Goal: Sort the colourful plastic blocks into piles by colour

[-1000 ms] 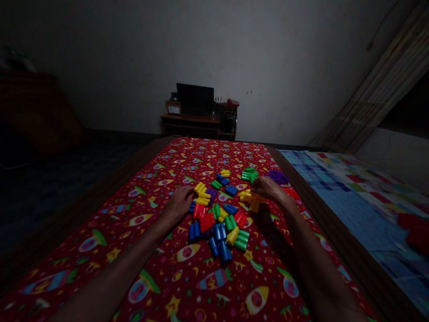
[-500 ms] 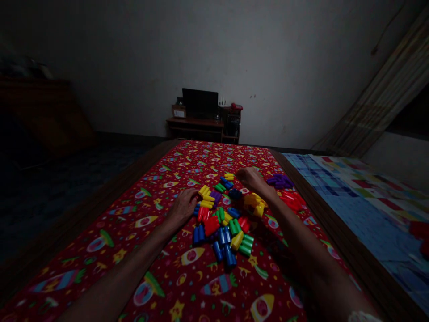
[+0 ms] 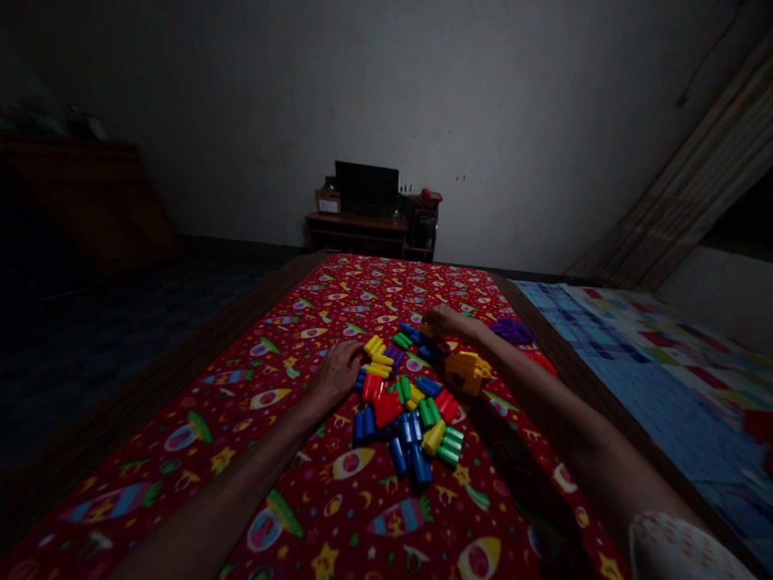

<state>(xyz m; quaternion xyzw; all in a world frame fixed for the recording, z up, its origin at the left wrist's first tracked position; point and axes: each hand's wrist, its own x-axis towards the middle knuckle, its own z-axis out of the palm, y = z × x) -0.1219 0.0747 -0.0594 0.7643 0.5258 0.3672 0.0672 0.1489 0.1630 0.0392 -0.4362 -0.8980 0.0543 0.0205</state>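
Broad, pale-grey, flat wall, dim, well beyond the fingers of both your hands. Under your fingers: a long red rectangular cloth, printed with rockets, stars and planets. Well right of your right fingers, a blue-checked and multicoloured patchwork fabric cover. Far ahead of your left fingers, a dark brown wooden desk bearing a black rectangular flat screen.

Loose spread of glossy blue, red, green and yellow plastic blocks, mostly between your two sets of fingers and on your side of them.

Your right hand is at the far end of the spread, fingertips pinched on a small yellow plastic block, largely hidden by the hand. Your left hand lies at the spread's left edge, fingers slightly bent; I cannot tell whether they grasp anything.

Nearer you than the right fingers, an orange-yellow clump of plastic pieces. Right of those fingers, a purple plastic cluster. Just left of the right fingertips, a blue ridged plastic block and a small green plastic block. Right at the left fingertips, a yellow ribbed plastic block.
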